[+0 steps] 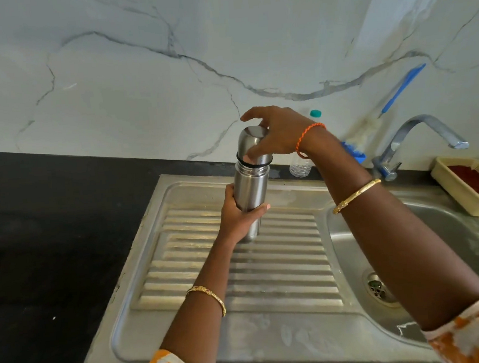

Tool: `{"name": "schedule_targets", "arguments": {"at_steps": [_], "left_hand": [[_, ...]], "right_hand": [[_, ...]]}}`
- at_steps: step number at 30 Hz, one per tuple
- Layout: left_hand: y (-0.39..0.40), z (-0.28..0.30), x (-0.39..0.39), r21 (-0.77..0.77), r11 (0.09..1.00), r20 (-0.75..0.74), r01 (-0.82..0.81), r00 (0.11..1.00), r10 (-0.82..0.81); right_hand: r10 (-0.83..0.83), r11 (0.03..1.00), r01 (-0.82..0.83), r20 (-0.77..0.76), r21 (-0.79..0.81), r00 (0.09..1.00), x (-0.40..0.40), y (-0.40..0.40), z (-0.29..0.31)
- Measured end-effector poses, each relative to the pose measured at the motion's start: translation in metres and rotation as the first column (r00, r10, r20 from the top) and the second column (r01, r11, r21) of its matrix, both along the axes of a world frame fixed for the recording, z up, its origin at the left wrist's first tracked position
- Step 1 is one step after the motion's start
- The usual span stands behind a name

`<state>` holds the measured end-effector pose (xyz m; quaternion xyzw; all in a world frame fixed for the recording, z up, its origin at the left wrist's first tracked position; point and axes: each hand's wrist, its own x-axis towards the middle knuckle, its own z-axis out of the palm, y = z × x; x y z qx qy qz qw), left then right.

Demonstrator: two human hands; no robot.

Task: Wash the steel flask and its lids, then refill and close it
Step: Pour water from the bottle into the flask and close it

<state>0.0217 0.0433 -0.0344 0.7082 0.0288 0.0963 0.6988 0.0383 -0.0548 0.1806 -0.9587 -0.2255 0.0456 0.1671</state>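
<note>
Cylindrical brushed-steel flask (pixel 251 192) upright above the ribbed steel draining board (pixel 281 266), just left of the sink basin (pixel 422 225). Left hand (pixel 236 217) wrapped around the lower body, fingers and thumb curled tight on it. Right hand (pixel 277 134) over the top, thumb and fingers pinching the domed steel cup lid (pixel 249 143), seated at the black ring on the neck. Behind, against the white veined marble wall: clear plastic bottle with a teal cap (pixel 302 165), blue-handled brush (pixel 391 99), curved steel tap (pixel 419 140). At far right, cream tray holding a red scrubber (pixel 460 188).
</note>
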Motion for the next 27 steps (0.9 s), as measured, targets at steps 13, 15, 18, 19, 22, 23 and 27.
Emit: {"name": "schedule_targets", "arguments": {"at_steps": [13, 15, 18, 19, 22, 23, 27], "left_hand": [[0.001, -0.004, 0.001, -0.006, 1.000, 0.009, 0.005, 1.000, -0.005], [0.001, -0.005, 0.002, -0.010, 1.000, 0.006, 0.006, 1.000, -0.006], [0.001, -0.005, 0.003, -0.005, 1.000, 0.004, 0.003, 1.000, -0.003], [0.001, -0.006, 0.004, -0.005, 1.000, 0.004, 0.003, 1.000, -0.003], [0.001, -0.006, 0.004, -0.007, 1.000, 0.002, 0.003, 1.000, -0.003], [0.001, -0.006, 0.004, -0.007, 1.000, 0.000, 0.001, 1.000, -0.001], [0.001, -0.005, 0.003, -0.006, 1.000, 0.001, -0.002, 1.000, 0.002]], "right_hand": [[-0.151, 0.927, 0.095, -0.130, -0.364, 0.980, -0.002, 0.019, 0.020], [-0.082, 0.917, 0.008, -0.169, -0.399, 0.982, -0.010, 0.016, 0.035], [-0.099, 0.895, 0.010, -0.177, -0.445, 0.979, -0.017, 0.019, 0.044], [-0.093, 0.881, 0.011, -0.149, -0.473, 0.984, -0.019, 0.019, 0.044], [-0.102, 0.915, 0.020, -0.184, -0.403, 0.978, -0.012, 0.023, 0.031], [-0.086, 0.932, 0.015, -0.178, -0.363, 0.980, -0.009, 0.022, 0.024], [-0.165, 0.927, 0.159, 0.009, -0.339, 0.986, 0.005, 0.027, 0.005]]}}
